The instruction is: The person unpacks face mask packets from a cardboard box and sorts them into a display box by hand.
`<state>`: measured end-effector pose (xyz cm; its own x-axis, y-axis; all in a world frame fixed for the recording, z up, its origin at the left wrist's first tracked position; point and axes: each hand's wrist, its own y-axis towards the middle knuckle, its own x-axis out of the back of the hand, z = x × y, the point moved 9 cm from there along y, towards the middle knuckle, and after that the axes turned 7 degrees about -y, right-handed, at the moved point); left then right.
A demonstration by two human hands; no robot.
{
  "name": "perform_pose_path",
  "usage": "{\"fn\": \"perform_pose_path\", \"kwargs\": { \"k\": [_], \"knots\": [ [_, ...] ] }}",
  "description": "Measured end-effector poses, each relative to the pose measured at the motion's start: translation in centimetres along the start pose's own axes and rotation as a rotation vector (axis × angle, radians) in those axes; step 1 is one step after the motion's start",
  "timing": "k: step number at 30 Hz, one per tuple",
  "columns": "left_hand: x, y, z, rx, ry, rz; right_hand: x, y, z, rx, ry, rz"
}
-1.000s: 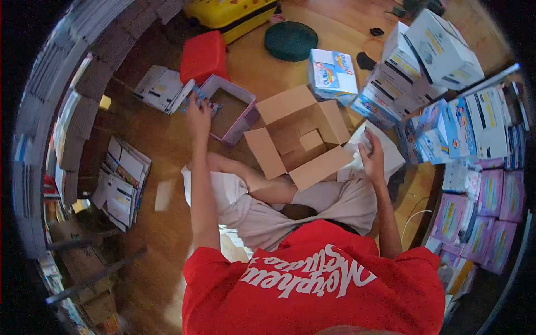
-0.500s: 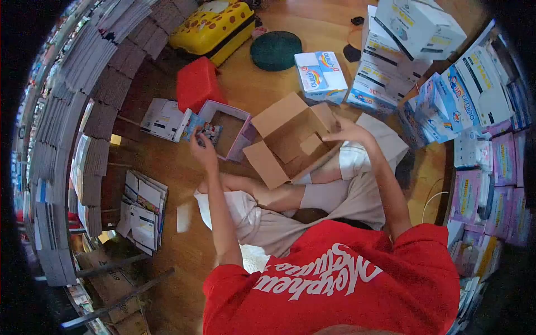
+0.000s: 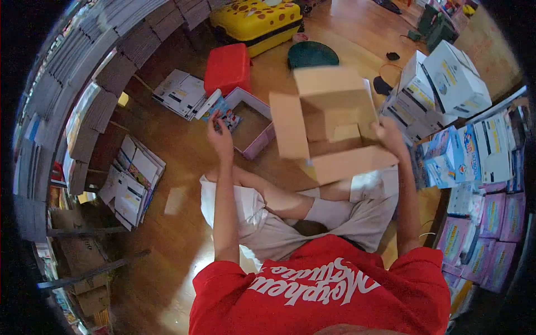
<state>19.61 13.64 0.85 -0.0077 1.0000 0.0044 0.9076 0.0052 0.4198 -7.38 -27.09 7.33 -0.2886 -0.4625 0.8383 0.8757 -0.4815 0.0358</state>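
My right hand (image 3: 389, 135) grips the right edge of an open brown cardboard box (image 3: 329, 120) and holds it lifted off the floor, tilted, its flaps spread. My left hand (image 3: 220, 138) is raised beside a colourful printed card (image 3: 225, 114) that lies at the rim of a pink-edged open box (image 3: 251, 123); whether the fingers pinch the card I cannot tell. I sit cross-legged on the wooden floor in a red shirt.
A red lid (image 3: 226, 68), a yellow spotted case (image 3: 257, 19) and a dark green round cushion (image 3: 311, 54) lie ahead. White and blue cartons (image 3: 446, 84) are stacked at right, pink packs (image 3: 491, 223) lower right. Leaflet piles (image 3: 131, 178) and shelves stand at left.
The cardboard box has been lifted from the floor by my right hand and raised in front of me. My left hand stayed near the pink-edged box and rose slightly.
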Motion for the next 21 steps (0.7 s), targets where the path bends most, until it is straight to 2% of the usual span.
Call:
{"fn": "perform_pose_path", "kwargs": {
  "k": [1, 3, 4, 6, 8, 9, 11, 14, 15, 17, 19, 21],
  "knots": [
    [-0.1, -0.1, -0.1, 0.018, -0.021, -0.005, 1.5, 1.6, -0.2, 0.054, 0.025, -0.071],
    [-0.1, 0.0, -0.2, 0.007, 0.034, -0.019, 2.9, 6.9, -1.8, -0.013, 0.06, -0.117],
    [-0.1, 0.1, -0.4, -0.002, 0.065, -0.022, 3.2, 9.3, 1.2, 0.129, -0.263, -0.002],
    [-0.1, 0.1, 0.4, 0.014, 0.028, -0.016, 3.7, 16.4, 1.4, 0.027, -0.073, -0.006],
    [0.1, -0.2, 0.4, 0.022, 0.01, -0.023, 3.1, 19.5, -1.3, -0.235, 0.569, -0.153],
    [0.2, -0.4, 0.2, 0.019, 0.01, -0.034, 3.1, 19.9, -0.1, -0.256, 0.699, -0.188],
    [0.7, -0.1, 0.1, 0.03, 0.003, -0.046, 4.2, 20.2, 1.4, -0.189, 0.565, -0.315],
    [0.9, 0.0, 0.7, 0.066, -0.019, -0.055, 2.0, 20.2, -0.8, 0.033, -0.178, -0.486],
    [0.8, -0.1, 0.4, 0.074, -0.021, -0.055, -0.1, 19.4, -2.1, 0.078, -0.383, -0.477],
    [0.3, -0.4, -0.4, 0.05, 0.011, -0.044, -4.5, 17.0, -6.3, -0.138, -0.326, -0.2],
    [-0.1, -0.3, -1.5, -0.033, 0.077, -0.025, -7.7, 14.7, -7.7, -0.155, -0.426, -0.211],
    [-0.2, -0.3, -1.4, -0.042, 0.085, -0.021, -10.4, 13.2, -9.2, -0.251, -0.436, -0.097]
  ]
}}
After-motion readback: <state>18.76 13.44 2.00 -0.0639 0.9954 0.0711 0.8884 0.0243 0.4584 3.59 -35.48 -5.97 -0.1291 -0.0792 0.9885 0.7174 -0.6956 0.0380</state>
